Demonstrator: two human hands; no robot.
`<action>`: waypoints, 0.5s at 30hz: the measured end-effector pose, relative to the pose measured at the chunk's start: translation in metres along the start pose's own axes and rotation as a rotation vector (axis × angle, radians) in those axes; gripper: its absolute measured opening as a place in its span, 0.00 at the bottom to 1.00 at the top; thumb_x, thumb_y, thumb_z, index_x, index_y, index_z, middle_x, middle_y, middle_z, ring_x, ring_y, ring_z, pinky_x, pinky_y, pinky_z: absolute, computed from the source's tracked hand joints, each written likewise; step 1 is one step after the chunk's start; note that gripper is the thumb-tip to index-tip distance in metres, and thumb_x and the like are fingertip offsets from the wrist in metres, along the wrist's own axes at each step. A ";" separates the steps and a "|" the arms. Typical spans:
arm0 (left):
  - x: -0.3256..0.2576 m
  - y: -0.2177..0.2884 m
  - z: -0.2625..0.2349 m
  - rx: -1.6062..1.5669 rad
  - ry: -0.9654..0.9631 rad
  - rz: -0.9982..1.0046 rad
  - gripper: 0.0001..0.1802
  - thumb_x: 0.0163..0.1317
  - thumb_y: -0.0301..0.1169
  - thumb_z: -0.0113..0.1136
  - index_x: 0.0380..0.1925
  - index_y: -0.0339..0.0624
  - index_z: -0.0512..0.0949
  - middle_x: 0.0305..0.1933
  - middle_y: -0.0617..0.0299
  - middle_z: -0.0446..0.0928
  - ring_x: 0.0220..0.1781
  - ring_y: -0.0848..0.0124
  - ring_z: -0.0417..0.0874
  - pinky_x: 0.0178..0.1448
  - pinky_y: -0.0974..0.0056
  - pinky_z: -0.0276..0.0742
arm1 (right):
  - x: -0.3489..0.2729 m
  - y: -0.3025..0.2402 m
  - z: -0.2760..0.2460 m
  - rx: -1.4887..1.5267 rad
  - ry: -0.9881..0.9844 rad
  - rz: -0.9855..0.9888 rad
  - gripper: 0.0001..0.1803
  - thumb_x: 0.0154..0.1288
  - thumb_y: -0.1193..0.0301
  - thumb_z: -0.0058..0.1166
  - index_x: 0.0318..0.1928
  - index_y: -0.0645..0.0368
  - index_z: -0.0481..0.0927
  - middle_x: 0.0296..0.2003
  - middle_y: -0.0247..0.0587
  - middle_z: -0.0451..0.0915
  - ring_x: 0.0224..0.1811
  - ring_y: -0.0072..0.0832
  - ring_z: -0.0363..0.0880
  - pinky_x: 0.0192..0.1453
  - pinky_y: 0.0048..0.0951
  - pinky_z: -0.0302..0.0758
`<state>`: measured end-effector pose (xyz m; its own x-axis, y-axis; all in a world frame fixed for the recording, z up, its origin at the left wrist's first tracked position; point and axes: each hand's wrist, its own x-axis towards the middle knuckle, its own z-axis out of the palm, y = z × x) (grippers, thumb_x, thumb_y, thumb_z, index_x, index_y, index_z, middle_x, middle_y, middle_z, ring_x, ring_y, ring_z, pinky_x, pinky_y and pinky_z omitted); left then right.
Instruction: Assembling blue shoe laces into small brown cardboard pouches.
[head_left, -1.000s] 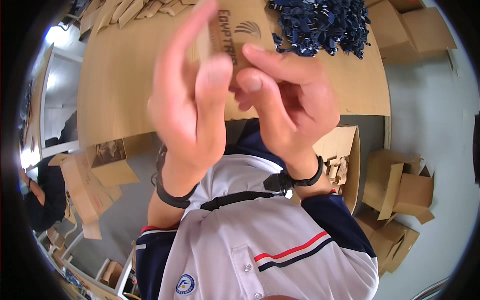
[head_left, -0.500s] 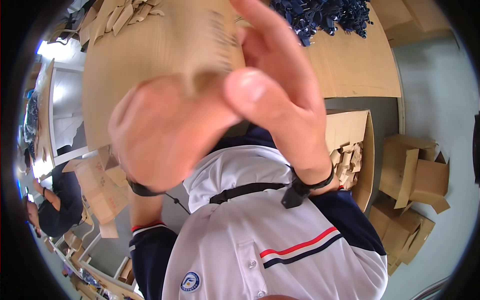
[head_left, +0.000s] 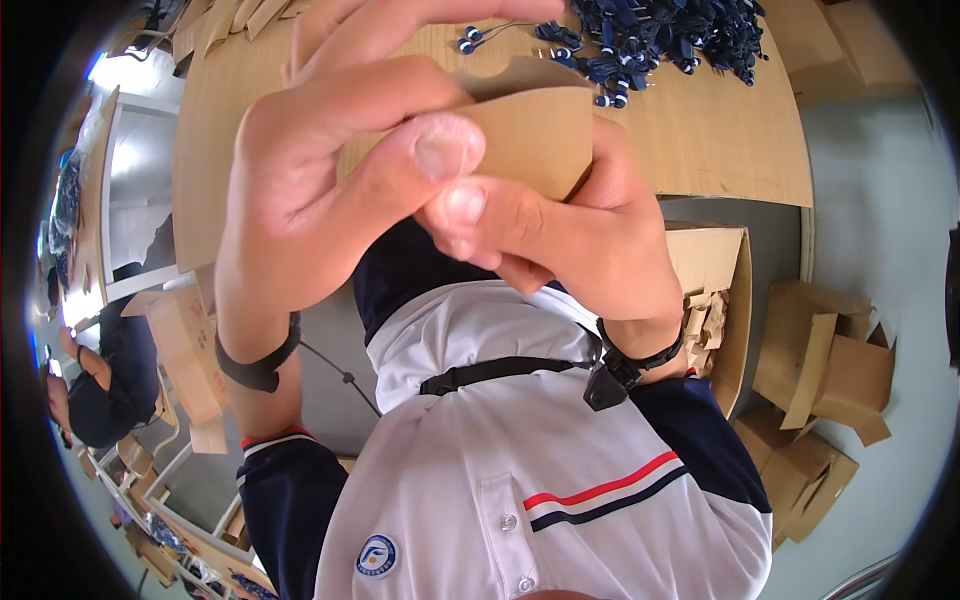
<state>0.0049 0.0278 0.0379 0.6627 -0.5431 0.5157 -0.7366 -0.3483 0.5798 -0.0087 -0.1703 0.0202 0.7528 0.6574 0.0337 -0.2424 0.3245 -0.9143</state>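
Note:
Both my hands are raised close to the camera and grip one small brown cardboard piece (head_left: 535,135). My left hand (head_left: 330,170) pinches its near edge with the thumb on top. My right hand (head_left: 580,235) holds it from below and the right, thumb meeting the left thumb. A black band sits on each wrist. Beyond the hands lies a wooden table (head_left: 720,150) with a heap of dark blue earphone cables (head_left: 660,35) at its far right.
An open carton (head_left: 725,290) with small cardboard pieces stands to my right. Flattened cardboard boxes (head_left: 825,370) lie on the grey floor at the right. More cartons (head_left: 190,350) stand at the left, where another person (head_left: 95,380) sits.
The hands have shifted and turned the cardboard piece, and now its plain brown face shows between both thumbs. The view has tilted slightly.

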 end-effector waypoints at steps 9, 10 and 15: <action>0.003 -0.006 0.013 -0.120 0.125 -0.043 0.09 0.68 0.26 0.57 0.42 0.29 0.78 0.38 0.54 0.83 0.44 0.67 0.83 0.48 0.63 0.79 | 0.014 0.015 -0.008 -0.938 0.294 -0.509 0.20 0.56 0.80 0.68 0.49 0.67 0.76 0.38 0.37 0.82 0.41 0.20 0.79 0.47 0.21 0.75; 0.004 0.002 0.019 -0.121 0.127 -0.048 0.09 0.68 0.26 0.57 0.42 0.29 0.78 0.38 0.54 0.83 0.44 0.67 0.83 0.48 0.63 0.79 | 0.014 0.013 -0.014 -0.910 0.228 -0.503 0.20 0.54 0.80 0.69 0.48 0.67 0.77 0.38 0.38 0.82 0.41 0.20 0.79 0.45 0.21 0.75; -0.006 0.021 0.045 -0.944 0.044 -0.743 0.33 0.57 0.42 0.64 0.59 0.36 0.67 0.66 0.53 0.66 0.57 0.69 0.73 0.58 0.67 0.68 | 0.008 0.008 -0.034 -0.827 -0.144 -0.428 0.22 0.47 0.84 0.71 0.44 0.67 0.78 0.38 0.39 0.82 0.39 0.20 0.80 0.40 0.23 0.76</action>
<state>-0.0203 -0.0105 0.0185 0.9009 -0.4141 -0.1300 0.2050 0.1418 0.9684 0.0162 -0.1852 -0.0003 0.5809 0.6899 0.4320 0.5905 0.0082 -0.8070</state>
